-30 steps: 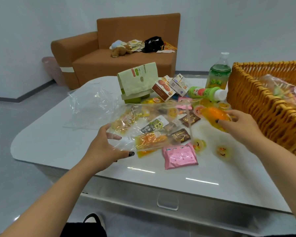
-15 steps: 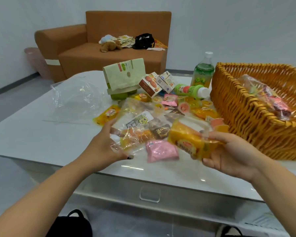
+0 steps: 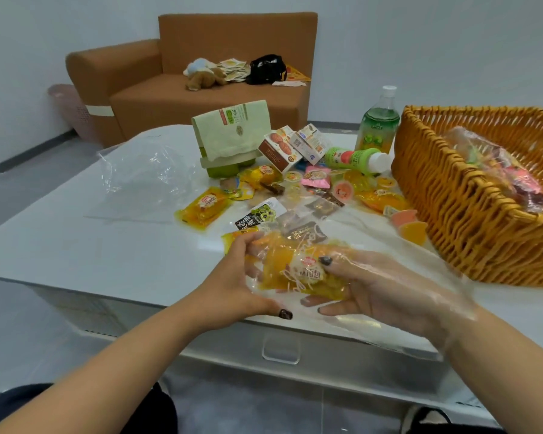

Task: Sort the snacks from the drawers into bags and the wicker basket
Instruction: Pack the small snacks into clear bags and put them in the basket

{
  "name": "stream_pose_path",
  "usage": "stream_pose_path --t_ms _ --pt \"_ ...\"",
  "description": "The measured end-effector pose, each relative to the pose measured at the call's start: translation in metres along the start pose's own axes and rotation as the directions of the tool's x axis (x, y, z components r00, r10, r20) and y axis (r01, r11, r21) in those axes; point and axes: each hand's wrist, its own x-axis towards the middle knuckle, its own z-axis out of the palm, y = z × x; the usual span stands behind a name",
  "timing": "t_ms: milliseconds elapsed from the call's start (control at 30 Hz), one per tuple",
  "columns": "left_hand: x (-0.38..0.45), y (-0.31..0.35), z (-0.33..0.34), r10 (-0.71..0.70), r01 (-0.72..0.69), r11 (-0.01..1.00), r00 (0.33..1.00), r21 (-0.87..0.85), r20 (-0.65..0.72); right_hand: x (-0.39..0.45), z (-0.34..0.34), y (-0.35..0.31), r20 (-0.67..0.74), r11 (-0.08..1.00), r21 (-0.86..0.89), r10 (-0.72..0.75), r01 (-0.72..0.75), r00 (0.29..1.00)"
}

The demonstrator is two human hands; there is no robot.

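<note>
My right hand is inside a clear plastic bag and grips a yellow snack packet. My left hand holds the bag's other end against the same packet, above the near edge of the white table. Several loose snacks lie behind the hands: another yellow packet, a black-and-white packet, brown packets and jelly cups. The wicker basket stands at the right with a filled bag of snacks in it.
A second clear bag lies on the table's left part. A pale green pouch, biscuit boxes, a lying green bottle and an upright drink bottle stand behind. An orange sofa is beyond. A drawer handle is below.
My right hand picked up the yellow packet and pushed it into the clear bag. Both hands came together near the table's front edge, and the bag now covers my right hand.
</note>
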Motion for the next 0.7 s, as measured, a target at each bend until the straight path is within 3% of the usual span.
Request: stream_pose_path --t_ms 267,333,467,700 --pt "-0.003 0.008 -0.012 -0.128 0.226 0.922 0.944 -0.314 0.305 0.011 0.011 0.0 -0.024 0.992 -0.129 0.008 -0.011 1.0" --pt "-0.002 0.008 -0.014 -0.179 0.299 0.864 0.935 -0.405 0.307 0.013 0.012 -0.001 -0.018 0.97 -0.243 0.001 -0.005 1.0" --pt "-0.001 0.008 -0.012 -0.182 0.268 0.87 0.955 -0.415 0.234 0.017 0.013 -0.007 0.026 0.832 -0.554 0.049 -0.026 0.998" --pt "-0.006 0.014 -0.012 -0.146 0.183 0.938 0.979 -0.296 0.142 0.027 0.021 -0.011 0.026 0.705 -0.706 -0.072 0.07 0.997"
